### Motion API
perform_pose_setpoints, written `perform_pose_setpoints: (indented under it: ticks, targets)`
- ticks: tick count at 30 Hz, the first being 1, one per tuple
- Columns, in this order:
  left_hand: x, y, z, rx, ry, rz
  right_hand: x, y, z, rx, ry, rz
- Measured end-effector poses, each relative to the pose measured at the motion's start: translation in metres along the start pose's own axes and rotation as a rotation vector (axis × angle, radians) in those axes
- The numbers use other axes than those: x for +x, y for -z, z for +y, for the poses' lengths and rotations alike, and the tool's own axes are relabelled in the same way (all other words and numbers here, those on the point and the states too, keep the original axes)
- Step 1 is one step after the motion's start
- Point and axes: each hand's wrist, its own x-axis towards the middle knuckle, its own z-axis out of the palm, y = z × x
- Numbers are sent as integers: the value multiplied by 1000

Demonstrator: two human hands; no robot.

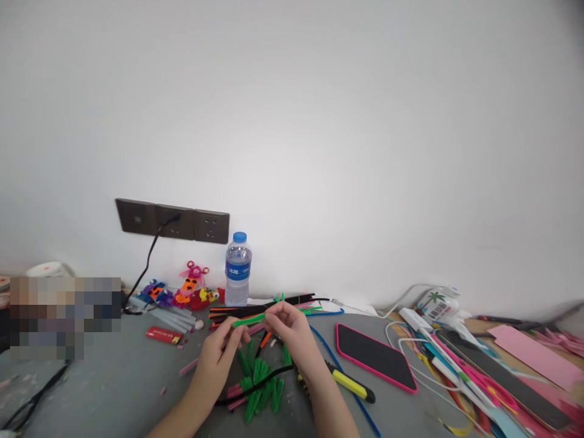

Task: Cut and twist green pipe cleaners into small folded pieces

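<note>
Over the grey table, my left hand [223,347] and my right hand [292,331] are close together, both with fingers pinched. A bright green pipe cleaner [250,320] stretches between them, one end at the left fingertips and the other at the right. Beneath my hands lies a pile of folded green pipe cleaners [262,389], with a few pink pieces [236,395] beside it and a black cord crossing over it. Just behind my hands rests a bundle of black and orange pipe cleaners [221,313], partly covered by them.
Against the wall stands a water bottle [238,271], near small colourful figures [189,286]. Translucent glue sticks [171,317] and a red lighter [164,335] lie left. To the right are a yellow utility knife [353,384], a pink-cased phone [376,358] and cluttered craft strips [483,377].
</note>
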Motion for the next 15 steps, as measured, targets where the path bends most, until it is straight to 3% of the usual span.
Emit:
perform_pose_setpoints:
  ticks: [10, 15]
  targets:
    - [1, -2, -4, -197, 78, 126, -5, -2, 10, -299, -24, -124]
    - [4, -3, -1, -226, 99, 106, -8, -4, 10, -350, -22, -175]
